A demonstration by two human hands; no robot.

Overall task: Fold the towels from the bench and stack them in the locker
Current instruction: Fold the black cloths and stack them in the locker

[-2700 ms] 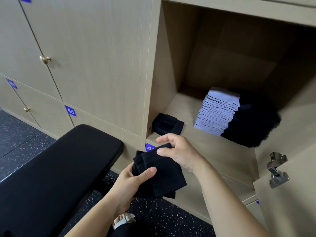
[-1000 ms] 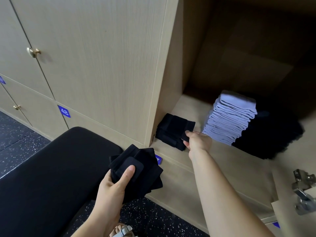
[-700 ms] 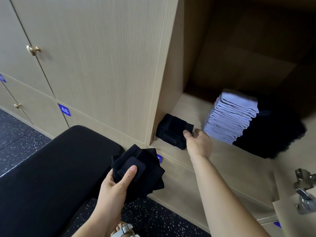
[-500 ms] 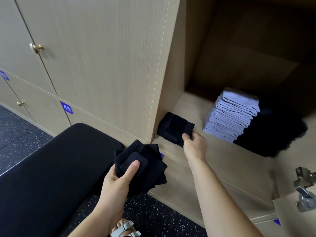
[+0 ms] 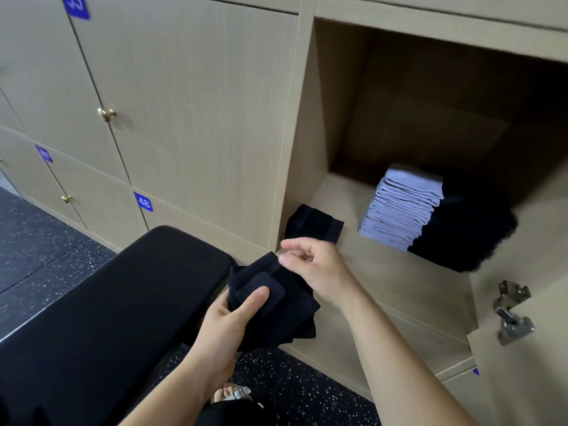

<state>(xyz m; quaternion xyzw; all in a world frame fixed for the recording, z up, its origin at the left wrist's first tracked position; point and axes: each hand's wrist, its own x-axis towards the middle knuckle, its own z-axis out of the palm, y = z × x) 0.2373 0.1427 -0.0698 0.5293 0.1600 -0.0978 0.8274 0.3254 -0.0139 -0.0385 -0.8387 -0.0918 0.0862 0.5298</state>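
**While the left hand holds the supply, the right hand reaches for the next towel**

Because the left hand (image 5: 227, 324) acts as carrier, its fingers curl under a bundle of folded black towels (image 5: 276, 302). Its thumb presses flat on the top piece, a clamp that keeps the loose layers from sliding apart. The right hand (image 5: 313, 265) hovers at the bundle's upper edge, fingers loosely curled and nothing between them. Its thumb and forefinger lie just beside the cloth, probably ready to pinch off a single towel.

The bundle is held in the air between the end of the bench (image 5: 107, 302) and the open locker (image 5: 399, 272), close to the shelf front, so any transfer is short.

Inside the locker, a small black pile (image 5: 313, 224) lies against the left wall near the front — the likely destination. A tall lilac stack (image 5: 402, 207) and a dark stack (image 5: 467, 235) touching it stand further right. Placing like with like keeps the colours sorted.
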